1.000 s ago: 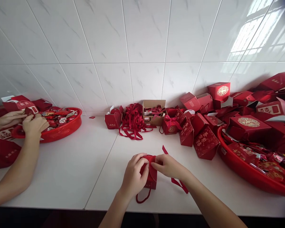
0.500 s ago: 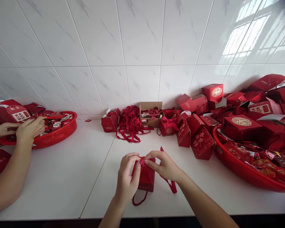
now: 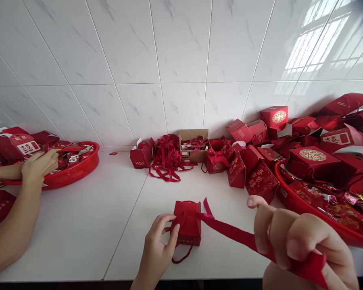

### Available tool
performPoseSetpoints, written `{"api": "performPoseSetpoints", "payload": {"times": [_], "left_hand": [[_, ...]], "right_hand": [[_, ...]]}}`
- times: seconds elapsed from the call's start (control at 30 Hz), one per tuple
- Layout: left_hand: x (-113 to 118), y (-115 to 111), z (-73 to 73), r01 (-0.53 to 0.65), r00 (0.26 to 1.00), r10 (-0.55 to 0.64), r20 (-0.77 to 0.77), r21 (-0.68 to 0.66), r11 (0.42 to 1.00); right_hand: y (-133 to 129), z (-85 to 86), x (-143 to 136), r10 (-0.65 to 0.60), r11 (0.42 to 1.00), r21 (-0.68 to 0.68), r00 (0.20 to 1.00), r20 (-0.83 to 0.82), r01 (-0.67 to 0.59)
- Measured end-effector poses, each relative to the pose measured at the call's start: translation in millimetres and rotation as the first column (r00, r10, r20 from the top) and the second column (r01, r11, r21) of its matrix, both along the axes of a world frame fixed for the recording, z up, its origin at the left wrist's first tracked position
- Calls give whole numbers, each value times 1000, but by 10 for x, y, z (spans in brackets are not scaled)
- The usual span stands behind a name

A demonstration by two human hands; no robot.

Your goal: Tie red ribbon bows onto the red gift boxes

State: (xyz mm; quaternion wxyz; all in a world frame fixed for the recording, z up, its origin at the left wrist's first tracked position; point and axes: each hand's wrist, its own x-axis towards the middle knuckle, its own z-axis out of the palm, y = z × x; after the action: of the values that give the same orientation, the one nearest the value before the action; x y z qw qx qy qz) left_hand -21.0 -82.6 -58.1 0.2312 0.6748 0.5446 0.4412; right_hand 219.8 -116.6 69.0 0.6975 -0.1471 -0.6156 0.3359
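A small red gift box (image 3: 186,225) with a dark red cord handle lies on the white table in front of me. My left hand (image 3: 161,243) holds its left side, thumb and fingers on the box. A red ribbon (image 3: 232,233) runs from the top of the box to the right, with a short end curling up beside it. My right hand (image 3: 302,241) is raised at the lower right, large in view, its fingers closed around the ribbon's long end.
Behind lie a heap of red ribbon (image 3: 168,153), a cardboard box (image 3: 193,135) and a bow-tied box (image 3: 216,161). Red boxes and a red basin (image 3: 308,215) of sweets fill the right. Another person's hands (image 3: 38,165) work at a red basin (image 3: 78,173) on the left.
My right hand has moved from the box to the lower right, pulling the ribbon out taut. The knot at the box top is gone. My left hand has shifted down to the box's side.
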Motion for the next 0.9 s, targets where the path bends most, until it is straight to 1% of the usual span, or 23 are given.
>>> {"api": "performPoseSetpoints", "payload": {"times": [0.07,0.13,0.17,0.23,0.3,0.33,0.4,0.47,0.53,0.6,0.7,0.77,0.83,0.9], "left_hand": [[22,-27,-18,-67,993,72,91,-58,996],[51,-58,-29,-114,984,125,127,-89,990],[68,-70,-33,-109,986,118,118,-79,991],[102,-87,-41,-50,996,51,69,-20,999],[133,-91,-54,11,999,-12,30,43,999],[145,-92,-63,18,999,-20,34,57,998],[162,-94,-86,-20,996,15,93,50,999],[169,-101,-111,-73,981,74,181,-8,997],[171,-113,-133,-116,952,134,275,-83,990],[171,-125,-144,-142,910,191,369,-156,977],[177,-138,-134,-142,854,234,464,-225,964],[188,-144,-114,-131,846,230,481,-229,964],[204,-149,-92,-127,844,224,488,-223,966],[226,-156,-74,-128,834,222,505,-216,968]], "right_hand": [[47,-89,-45,61,997,-48,998,2,-61],[161,-186,-115,148,972,-196,987,69,-132],[229,-227,-157,192,946,-286,975,114,-153],[361,-285,-245,266,892,-421,945,190,-166],[469,-319,-328,305,859,-484,925,225,-165],[512,-335,-364,319,847,-507,915,246,-159],[580,-380,-424,335,831,-544,882,330,-112],[636,-456,-471,290,844,-536,835,467,7],[686,-558,-511,200,869,-473,770,605,146],[726,-664,-548,160,881,-419,697,699,218],[760,-770,-605,226,886,-419,602,766,201],[769,-788,-643,259,889,-419,555,791,182],[777,-775,-677,272,895,-412,525,807,170],[791,-748,-705,280,898,-411,513,811,159]]}}
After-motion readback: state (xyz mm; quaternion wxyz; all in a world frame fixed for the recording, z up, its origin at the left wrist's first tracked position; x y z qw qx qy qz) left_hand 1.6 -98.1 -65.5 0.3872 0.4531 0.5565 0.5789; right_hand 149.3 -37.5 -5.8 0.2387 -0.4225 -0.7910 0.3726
